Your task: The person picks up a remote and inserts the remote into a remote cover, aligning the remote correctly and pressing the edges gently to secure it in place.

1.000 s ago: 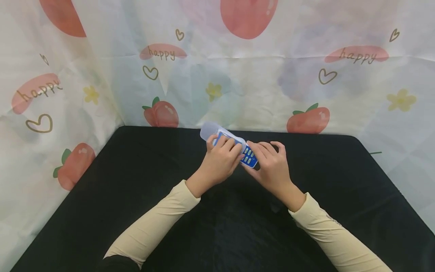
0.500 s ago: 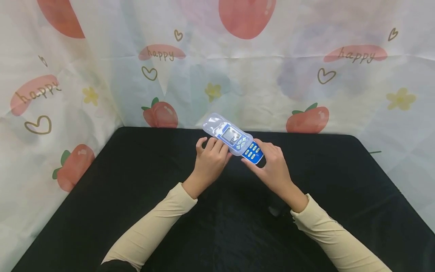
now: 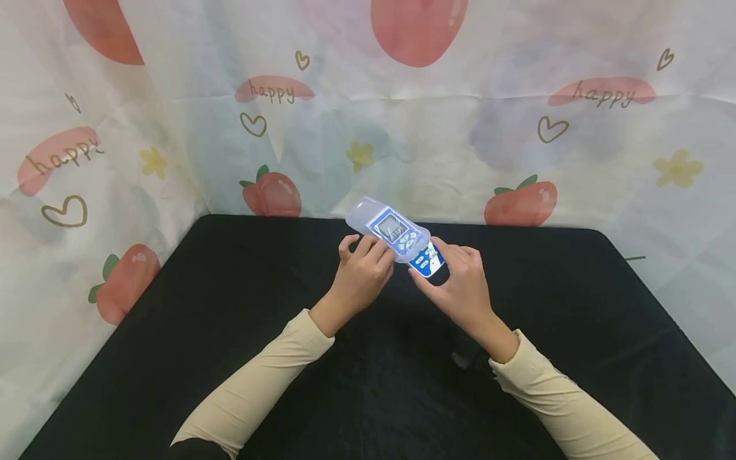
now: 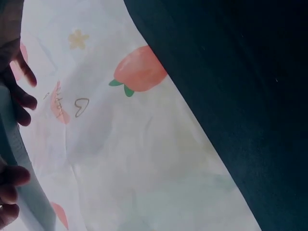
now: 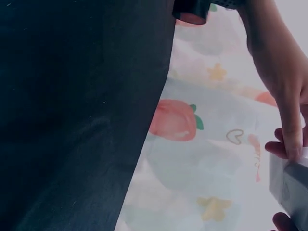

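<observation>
Both forearms (image 3: 259, 378) sleeved, angled forward and inward; wrists (image 3: 325, 315) bare. Left hand (image 3: 360, 273) back upward, fingers curled, little finger (image 3: 347, 245) crooked apart. Right hand (image 3: 463, 284) near it, thumb (image 3: 424, 282) and index finger (image 3: 446, 248) spread in a gripping curve

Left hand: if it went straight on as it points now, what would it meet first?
The left hand would first meet the near edge of the translucent case around the blue handset; it appears to touch that edge, though depth is unclear.
</observation>
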The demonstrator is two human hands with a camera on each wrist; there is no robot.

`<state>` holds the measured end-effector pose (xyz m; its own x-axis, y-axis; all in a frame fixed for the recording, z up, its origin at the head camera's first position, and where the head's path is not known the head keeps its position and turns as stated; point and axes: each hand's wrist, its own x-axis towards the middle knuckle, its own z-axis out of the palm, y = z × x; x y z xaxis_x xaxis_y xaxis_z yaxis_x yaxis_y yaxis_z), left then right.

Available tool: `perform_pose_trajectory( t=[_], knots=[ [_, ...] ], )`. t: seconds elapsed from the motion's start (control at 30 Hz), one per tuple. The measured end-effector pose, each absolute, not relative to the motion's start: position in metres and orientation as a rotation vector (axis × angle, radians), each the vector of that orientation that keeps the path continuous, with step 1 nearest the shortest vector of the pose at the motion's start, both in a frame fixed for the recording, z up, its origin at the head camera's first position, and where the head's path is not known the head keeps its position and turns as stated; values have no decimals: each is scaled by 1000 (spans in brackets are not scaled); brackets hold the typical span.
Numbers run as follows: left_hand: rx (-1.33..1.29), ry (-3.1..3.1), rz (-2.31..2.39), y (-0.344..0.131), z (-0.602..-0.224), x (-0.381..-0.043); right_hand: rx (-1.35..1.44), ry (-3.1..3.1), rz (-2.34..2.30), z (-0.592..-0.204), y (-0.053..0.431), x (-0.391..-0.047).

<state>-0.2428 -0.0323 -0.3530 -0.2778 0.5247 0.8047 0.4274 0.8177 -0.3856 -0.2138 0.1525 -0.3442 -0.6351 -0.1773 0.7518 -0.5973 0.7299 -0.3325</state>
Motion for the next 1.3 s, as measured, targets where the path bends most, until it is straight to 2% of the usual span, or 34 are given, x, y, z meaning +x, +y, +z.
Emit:
perform_pose_trajectory(
  t=[0.2,0.37,0.57,0.67,0.9,1.3],
  knots=[
    [-766,-1970,122,-35,-350,-240,631,-2218,741,-342,154,-216],
    [-856,-2091,-30,-44,-338,-236,802,-2152,567,-344,166,-222],
    [-751,-2030,-239,-48,-322,-238,1027,-1984,319,-347,176,-226],
    [-789,-2039,-266,-49,-316,-239,1103,-1920,247,-350,179,-226],
    [-1007,-2099,-339,-51,-316,-241,1117,-1884,201,-351,183,-225],
    [-1028,-2051,-682,-50,-320,-241,1105,-1792,465,-349,177,-220]
  ],
)
